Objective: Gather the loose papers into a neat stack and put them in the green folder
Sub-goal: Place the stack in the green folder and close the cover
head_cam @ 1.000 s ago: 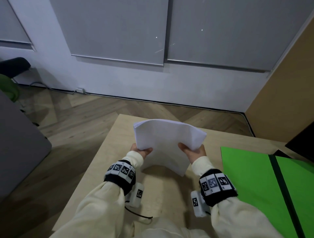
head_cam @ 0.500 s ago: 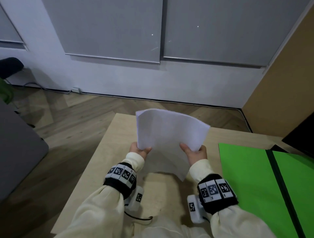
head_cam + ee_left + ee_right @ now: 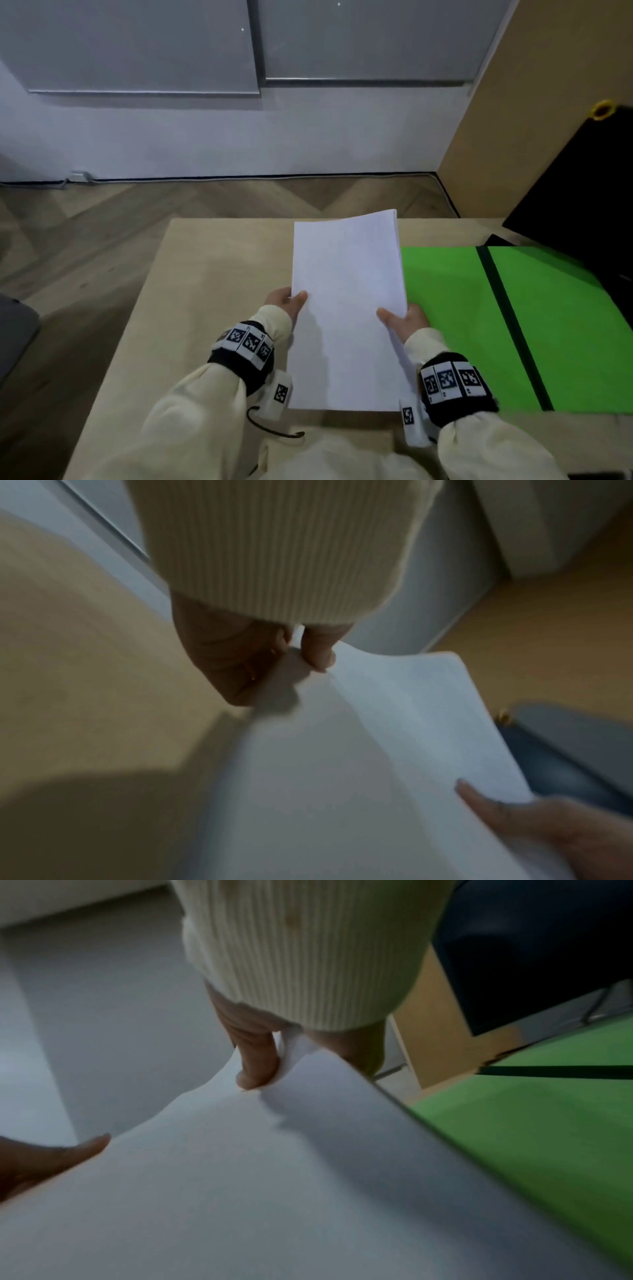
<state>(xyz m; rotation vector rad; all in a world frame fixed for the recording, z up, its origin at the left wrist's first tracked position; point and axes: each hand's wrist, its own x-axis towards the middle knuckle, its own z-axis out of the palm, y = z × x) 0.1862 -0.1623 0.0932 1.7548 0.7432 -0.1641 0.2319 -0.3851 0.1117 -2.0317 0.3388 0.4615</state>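
Observation:
A white paper stack [image 3: 346, 308] hangs over the wooden table [image 3: 212, 281], held by both hands. My left hand [image 3: 286, 301] pinches its left edge, thumb on top. My right hand [image 3: 402, 320] pinches the right edge the same way. In the left wrist view the left hand [image 3: 274, 666] grips the paper stack [image 3: 394, 737]; in the right wrist view the right hand [image 3: 270, 1064] grips the paper stack [image 3: 274, 1177]. The open green folder [image 3: 479, 325] lies flat just right of the papers, a dark spine down its middle. The green folder [image 3: 514, 1137] also shows past the paper's edge.
A black object [image 3: 582, 205] with a yellow ring stands behind the folder at the right. A tan panel [image 3: 531, 85] rises at the right. Wooden floor [image 3: 85, 240] lies beyond the table's left and far edges. A grey object [image 3: 13, 329] sits at the far left.
The stack was bowed and held crosswise; now it is straightened lengthwise and sits closer to the folder. The head view has turned right.

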